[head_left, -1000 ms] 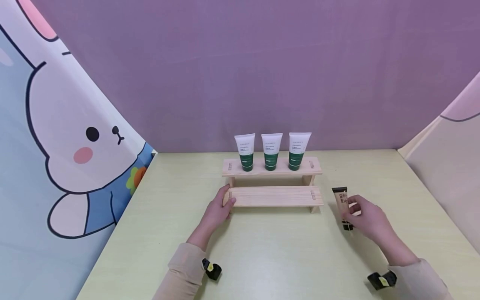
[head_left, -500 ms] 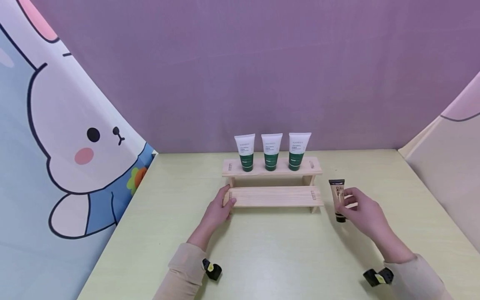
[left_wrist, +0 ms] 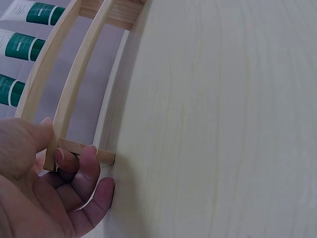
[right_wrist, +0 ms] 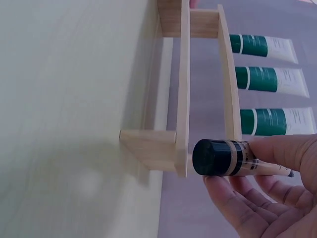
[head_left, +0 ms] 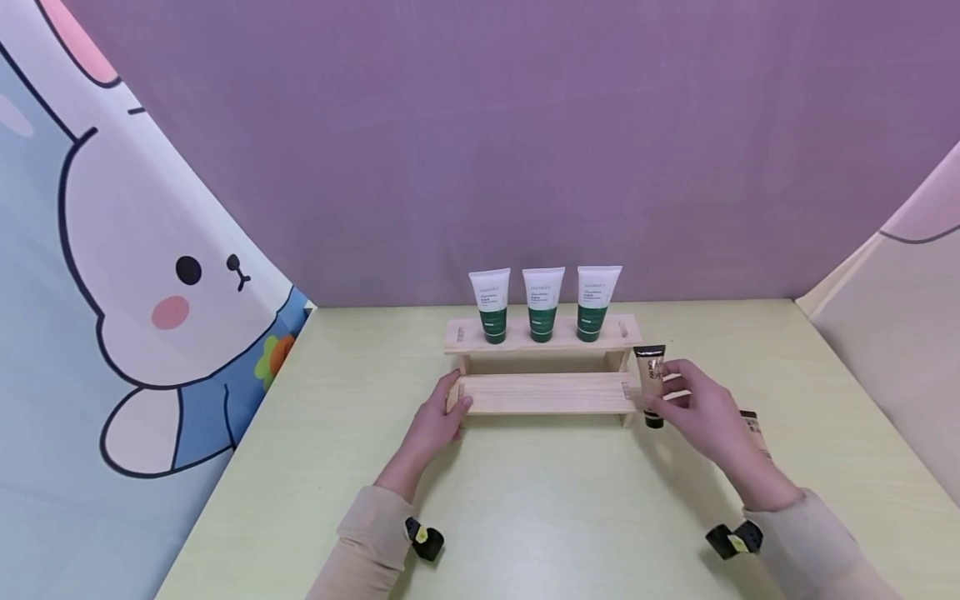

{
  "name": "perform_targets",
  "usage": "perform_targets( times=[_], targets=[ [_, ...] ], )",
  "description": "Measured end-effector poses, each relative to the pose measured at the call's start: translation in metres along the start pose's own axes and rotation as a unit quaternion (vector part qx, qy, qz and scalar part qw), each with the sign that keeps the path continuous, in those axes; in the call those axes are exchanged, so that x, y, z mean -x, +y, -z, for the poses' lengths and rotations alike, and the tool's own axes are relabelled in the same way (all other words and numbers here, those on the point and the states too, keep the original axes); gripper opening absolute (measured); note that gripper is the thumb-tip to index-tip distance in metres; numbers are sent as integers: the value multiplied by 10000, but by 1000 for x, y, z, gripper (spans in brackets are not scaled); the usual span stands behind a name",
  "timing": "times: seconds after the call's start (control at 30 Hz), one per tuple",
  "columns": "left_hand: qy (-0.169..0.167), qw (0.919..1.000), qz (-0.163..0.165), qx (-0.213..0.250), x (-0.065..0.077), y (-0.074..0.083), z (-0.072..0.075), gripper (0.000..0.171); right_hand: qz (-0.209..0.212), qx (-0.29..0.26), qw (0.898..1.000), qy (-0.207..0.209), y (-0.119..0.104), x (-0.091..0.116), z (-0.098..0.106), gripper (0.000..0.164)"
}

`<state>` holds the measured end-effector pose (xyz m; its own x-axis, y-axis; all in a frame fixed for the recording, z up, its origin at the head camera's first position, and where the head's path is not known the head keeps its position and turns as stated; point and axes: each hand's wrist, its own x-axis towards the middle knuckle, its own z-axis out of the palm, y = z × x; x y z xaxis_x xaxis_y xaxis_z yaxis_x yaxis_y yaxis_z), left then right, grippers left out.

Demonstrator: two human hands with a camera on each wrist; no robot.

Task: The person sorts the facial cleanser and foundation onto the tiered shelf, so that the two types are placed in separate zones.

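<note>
A small beige tube (head_left: 652,385) with a black cap and black end is pinched upright, cap down, between the thumb and fingers of my right hand (head_left: 701,408). In the head view it overlaps the right end of the lower shelf. My left hand (head_left: 435,415) grips the left end of the lower shelf (head_left: 547,393) of a two-tier wooden rack; in the left wrist view the thumb (left_wrist: 37,134) lies on the board and the fingers curl below. Three white-and-green tubes (head_left: 542,304) stand cap down in a row on the upper shelf (head_left: 517,334).
Another beige tube (head_left: 755,433) lies on the table, partly hidden behind my right wrist. The pale wooden table (head_left: 547,508) meets a purple backdrop (head_left: 525,150) behind the rack. A rabbit-print cloth (head_left: 127,250) hangs at the left.
My right hand has carried the beige tube leftward and away from me, up to the rack's right end. Another tube has come into sight behind the wrist. The left hand stays put.
</note>
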<state>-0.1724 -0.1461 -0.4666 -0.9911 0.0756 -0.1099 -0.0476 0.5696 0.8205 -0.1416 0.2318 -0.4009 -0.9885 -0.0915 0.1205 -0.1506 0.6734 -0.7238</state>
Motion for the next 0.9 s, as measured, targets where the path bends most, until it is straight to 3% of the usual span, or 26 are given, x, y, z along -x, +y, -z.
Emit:
perform_targets(
  times=[0.37,0.9],
  targets=[
    [-9,10000,-63,9,1,-1,1,56,200,-465,9985,192,-11,-14,-18,38],
    [-33,10000,21,85,1,1,1,57,601,-1142,9916,-16,-45,-39,-66,37]
  ],
)
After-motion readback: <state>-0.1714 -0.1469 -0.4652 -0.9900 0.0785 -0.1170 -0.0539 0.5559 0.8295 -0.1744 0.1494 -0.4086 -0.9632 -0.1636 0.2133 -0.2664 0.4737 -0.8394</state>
